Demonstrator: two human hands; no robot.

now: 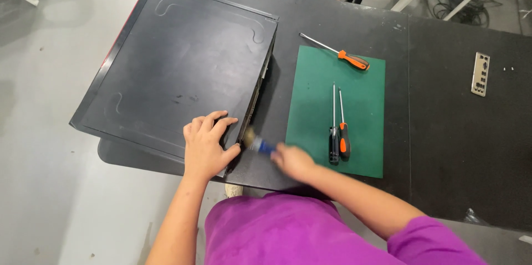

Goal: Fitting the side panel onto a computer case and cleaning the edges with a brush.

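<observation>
Top: your magenta-purple short-sleeved shirt (288, 232).
Arms: bare below your sleeves.
Hands: no gloves, rings or watch.

Computer case (177, 60) blocks left; bare table (460, 132) right of green mat (310, 104).

Black table (332, 18), dark matte top, w/ a seam running front to back on the right. Directly on it: black computer case (177, 65) lying flat at left, overhanging the edge; green mat (363, 104) at centre; silver port plate (480, 73) far right, w/ prob. two tiny screws (507, 68) just beside it.
</observation>
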